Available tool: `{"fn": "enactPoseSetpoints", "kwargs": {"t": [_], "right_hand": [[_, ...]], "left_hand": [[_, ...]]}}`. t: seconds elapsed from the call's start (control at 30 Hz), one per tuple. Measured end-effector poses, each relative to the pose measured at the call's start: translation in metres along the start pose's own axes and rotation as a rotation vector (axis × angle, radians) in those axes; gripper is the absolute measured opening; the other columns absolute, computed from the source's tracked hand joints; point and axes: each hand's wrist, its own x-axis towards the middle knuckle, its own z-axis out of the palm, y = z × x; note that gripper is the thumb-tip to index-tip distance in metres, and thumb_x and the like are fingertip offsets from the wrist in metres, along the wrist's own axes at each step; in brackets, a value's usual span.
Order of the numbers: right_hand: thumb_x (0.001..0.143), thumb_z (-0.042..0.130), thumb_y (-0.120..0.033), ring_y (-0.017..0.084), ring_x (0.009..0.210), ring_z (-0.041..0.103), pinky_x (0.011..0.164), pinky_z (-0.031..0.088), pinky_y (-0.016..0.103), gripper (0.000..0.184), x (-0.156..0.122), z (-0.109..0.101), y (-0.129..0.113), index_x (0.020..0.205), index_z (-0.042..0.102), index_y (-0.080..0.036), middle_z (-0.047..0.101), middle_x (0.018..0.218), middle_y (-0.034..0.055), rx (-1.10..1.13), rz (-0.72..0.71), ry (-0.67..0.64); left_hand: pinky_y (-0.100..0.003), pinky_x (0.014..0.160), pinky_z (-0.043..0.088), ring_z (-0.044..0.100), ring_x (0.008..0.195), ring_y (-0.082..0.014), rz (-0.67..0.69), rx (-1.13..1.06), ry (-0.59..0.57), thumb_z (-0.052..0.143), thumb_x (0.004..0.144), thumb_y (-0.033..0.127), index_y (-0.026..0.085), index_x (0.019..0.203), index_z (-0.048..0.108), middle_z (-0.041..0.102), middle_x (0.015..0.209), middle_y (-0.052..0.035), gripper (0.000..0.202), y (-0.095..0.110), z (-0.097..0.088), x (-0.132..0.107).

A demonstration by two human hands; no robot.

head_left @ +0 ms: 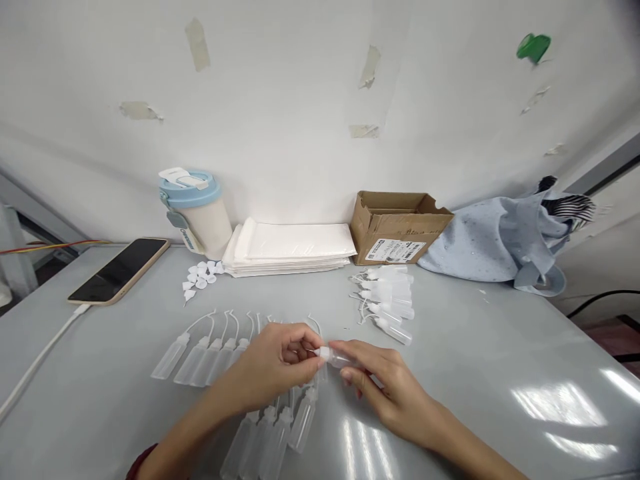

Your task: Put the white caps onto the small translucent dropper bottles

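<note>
In front of me, a small clear plastic squeeze bottle lies almost level between my two hands. My right hand grips its body, thumb below and fingers on top. The fingertips of my left hand are closed at its white pointed cap. Beneath and beside my left hand lie several similar bottles with thin white curved tubes at their tops; my hand partly covers that row. A nearer group of bottles lies beside my left forearm.
More bottles are piled at back right, before a cardboard box. Loose white cone-shaped caps lie near a blue-lidded cup. A stack of white sheets, a charging phone and a blue cloth bag are farther out.
</note>
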Motion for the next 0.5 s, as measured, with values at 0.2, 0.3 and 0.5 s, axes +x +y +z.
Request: {"fn": "enactPoseSetpoints", "kwargs": {"t": [0.2, 0.3, 0.5], "right_hand": [[0.092, 0.047, -0.033, 0.01, 0.052, 0.054, 0.051, 0.046, 0.023, 0.029, 0.0016, 0.0017, -0.0023, 0.115, 0.055, -0.018, 0.057, 0.064, -0.002, 0.332, 0.289, 0.025], [0.091, 0.048, -0.03, 0.01, 0.056, 0.053, 0.053, 0.046, 0.023, 0.024, 0.0007, 0.0039, -0.0031, 0.113, 0.052, -0.02, 0.059, 0.072, -0.0007, 0.255, 0.212, 0.067], [0.091, 0.047, -0.03, 0.011, 0.054, 0.052, 0.051, 0.045, 0.024, 0.02, -0.0004, 0.0075, -0.0008, 0.11, 0.046, -0.022, 0.059, 0.072, -0.0013, 0.217, 0.164, 0.081]], "left_hand": [[-0.023, 0.063, 0.051, 0.062, 0.072, -0.0147, 0.116, 0.064, 0.053, 0.058, 0.081, 0.022, 0.022, 0.092, 0.07, 0.068, 0.084, -0.0012, 0.017, 0.0018, 0.0023, -0.0002], [-0.024, 0.062, 0.051, 0.061, 0.066, -0.0143, 0.11, 0.034, 0.084, 0.06, 0.082, 0.027, 0.021, 0.091, 0.071, 0.067, 0.076, -0.0013, 0.016, 0.0029, 0.0021, 0.0013], [-0.026, 0.069, 0.05, 0.059, 0.078, -0.0158, 0.23, -0.002, 0.127, 0.061, 0.08, 0.022, 0.02, 0.08, 0.072, 0.065, 0.086, -0.0037, 0.011, 0.002, 0.0049, 0.0029]]}}
